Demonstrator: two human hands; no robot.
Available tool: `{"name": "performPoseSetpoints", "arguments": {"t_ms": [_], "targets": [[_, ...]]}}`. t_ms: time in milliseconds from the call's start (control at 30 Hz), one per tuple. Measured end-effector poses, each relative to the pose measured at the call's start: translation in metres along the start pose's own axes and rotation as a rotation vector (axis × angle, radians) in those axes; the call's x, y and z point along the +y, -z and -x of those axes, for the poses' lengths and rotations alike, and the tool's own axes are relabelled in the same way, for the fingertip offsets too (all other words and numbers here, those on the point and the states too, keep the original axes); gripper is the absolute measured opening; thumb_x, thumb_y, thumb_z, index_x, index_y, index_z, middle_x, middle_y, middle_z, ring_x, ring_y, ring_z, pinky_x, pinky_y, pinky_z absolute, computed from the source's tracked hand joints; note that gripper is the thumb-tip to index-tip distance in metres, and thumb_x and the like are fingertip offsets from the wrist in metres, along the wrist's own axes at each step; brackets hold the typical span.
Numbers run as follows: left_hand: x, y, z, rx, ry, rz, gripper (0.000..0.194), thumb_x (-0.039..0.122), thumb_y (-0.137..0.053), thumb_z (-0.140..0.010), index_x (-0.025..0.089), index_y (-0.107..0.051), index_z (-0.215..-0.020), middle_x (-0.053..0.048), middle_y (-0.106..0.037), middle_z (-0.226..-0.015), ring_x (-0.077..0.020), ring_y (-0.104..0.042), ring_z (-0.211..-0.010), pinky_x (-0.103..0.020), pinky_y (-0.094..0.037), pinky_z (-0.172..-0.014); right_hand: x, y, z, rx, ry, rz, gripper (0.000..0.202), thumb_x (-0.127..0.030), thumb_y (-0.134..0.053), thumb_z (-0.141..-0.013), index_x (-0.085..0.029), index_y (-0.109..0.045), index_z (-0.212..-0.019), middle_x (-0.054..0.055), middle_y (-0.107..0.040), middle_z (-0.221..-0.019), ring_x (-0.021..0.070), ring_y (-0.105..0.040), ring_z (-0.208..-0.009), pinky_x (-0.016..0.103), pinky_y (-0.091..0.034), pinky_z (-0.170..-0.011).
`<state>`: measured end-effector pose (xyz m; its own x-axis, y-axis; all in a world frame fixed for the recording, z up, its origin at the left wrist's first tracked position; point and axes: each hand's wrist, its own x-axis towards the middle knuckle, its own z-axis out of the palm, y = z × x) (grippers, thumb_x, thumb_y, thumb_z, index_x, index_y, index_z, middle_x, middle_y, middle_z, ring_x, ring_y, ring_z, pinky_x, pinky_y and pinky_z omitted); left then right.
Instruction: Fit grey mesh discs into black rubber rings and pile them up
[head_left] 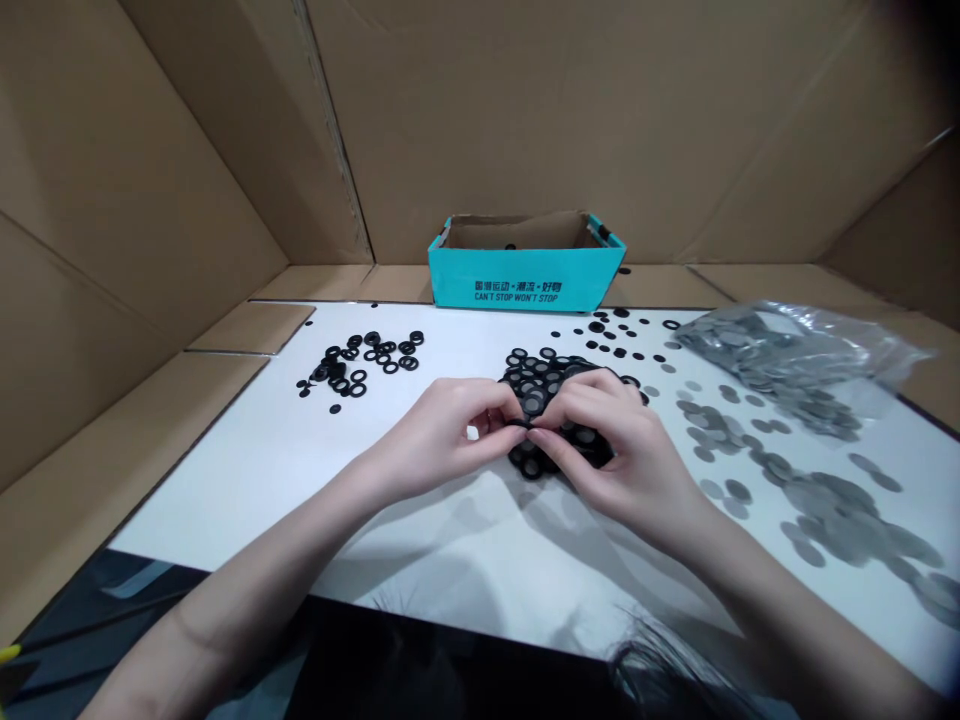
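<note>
Over the middle of the white table, my left hand (442, 430) and my right hand (619, 430) meet with thumbs and forefingers pinched together. A thin black ring (517, 424) is between their fingertips, seen nearly edge-on. Whether a grey disc sits in that ring is hidden by the fingers. Directly behind and beneath the hands lies a heap of black rings (551, 380), many with grey mesh discs in their centres. Part of this heap is covered by my right hand.
Loose black rings (358, 377) lie at the left. Thin grey discs (840, 510) spread over the right side, near a clear plastic bag (772, 350) of more discs. Small black pieces (596, 328) lie before a teal box (525, 280). Cardboard walls (585, 120) surround the table.
</note>
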<state>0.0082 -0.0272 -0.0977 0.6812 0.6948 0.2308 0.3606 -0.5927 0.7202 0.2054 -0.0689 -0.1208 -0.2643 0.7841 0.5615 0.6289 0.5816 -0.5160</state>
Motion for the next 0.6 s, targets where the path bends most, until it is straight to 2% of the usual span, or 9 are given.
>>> {"name": "performPoseSetpoints", "arguments": {"t_ms": [67,133,200,267,400,600], "targets": [[-0.0017,0.0004,0.0006,0.02,-0.037,0.025,0.008,0.022,-0.065,-0.089,0.015,-0.063,-0.087,0.0,-0.065,-0.079,-0.0098,-0.059,-0.068,-0.02,-0.047,-0.066,-0.0006,0.001,-0.0002,0.018,-0.074,-0.098,0.015,-0.021,-0.06,-0.088,-0.023,-0.058,-0.073,0.003,-0.065,-0.07,0.0213,-0.057,-0.078,0.037,-0.043,-0.07],[-0.0033,0.0005,0.0014,0.053,-0.103,0.048,0.019,0.027,-0.072,-0.086,0.015,-0.063,-0.098,-0.003,-0.066,-0.089,-0.0114,-0.061,-0.073,-0.023,-0.051,-0.071,-0.0017,0.0027,-0.001,0.007,-0.195,-0.244,0.018,-0.03,-0.061,-0.089,-0.022,-0.06,-0.073,0.003,-0.064,-0.07,0.019,-0.057,-0.073,0.033,-0.044,-0.064],[-0.0036,0.0,0.0022,0.098,-0.188,0.024,0.028,0.029,-0.076,-0.083,0.016,-0.061,-0.104,-0.004,-0.067,-0.095,-0.0123,-0.061,-0.076,-0.024,-0.052,-0.074,-0.0031,0.0043,-0.0023,-0.051,-0.312,-0.417,0.028,-0.042,-0.063,-0.089,-0.021,-0.06,-0.071,0.002,-0.061,-0.067,0.0157,-0.054,-0.064,0.029,-0.042,-0.056],[-0.0023,-0.0012,0.0026,0.148,-0.259,-0.038,0.024,0.028,-0.075,-0.085,0.016,-0.062,-0.101,-0.003,-0.066,-0.092,-0.0123,-0.061,-0.076,-0.024,-0.052,-0.074,-0.0042,0.0051,-0.0035,-0.126,-0.399,-0.603,0.035,-0.051,-0.065,-0.086,-0.02,-0.059,-0.07,0.0,-0.057,-0.064,0.0125,-0.05,-0.057,0.026,-0.038,-0.05],[0.0011,-0.0033,0.0025,0.208,-0.343,-0.106,0.021,0.031,-0.074,-0.086,0.014,-0.064,-0.095,-0.002,-0.064,-0.082,-0.0121,-0.06,-0.072,-0.024,-0.05,-0.071,-0.0037,0.0046,-0.0043,-0.222,-0.502,-0.859,0.036,-0.052,-0.069,-0.083,-0.019,-0.06,-0.071,-0.001,-0.056,-0.065,0.0102,-0.048,-0.055,0.023,-0.037,-0.049],[0.0034,-0.0045,0.0018,0.242,-0.395,-0.118,0.025,0.035,-0.073,-0.085,0.012,-0.065,-0.095,-0.004,-0.064,-0.081,-0.0132,-0.06,-0.073,-0.024,-0.05,-0.07,-0.0019,0.0033,-0.0036,-0.279,-0.594,-1.015,0.037,-0.052,-0.074,-0.078,-0.019,-0.06,-0.069,0.0,-0.056,-0.068,0.0112,-0.049,-0.061,0.024,-0.042,-0.057]]}}
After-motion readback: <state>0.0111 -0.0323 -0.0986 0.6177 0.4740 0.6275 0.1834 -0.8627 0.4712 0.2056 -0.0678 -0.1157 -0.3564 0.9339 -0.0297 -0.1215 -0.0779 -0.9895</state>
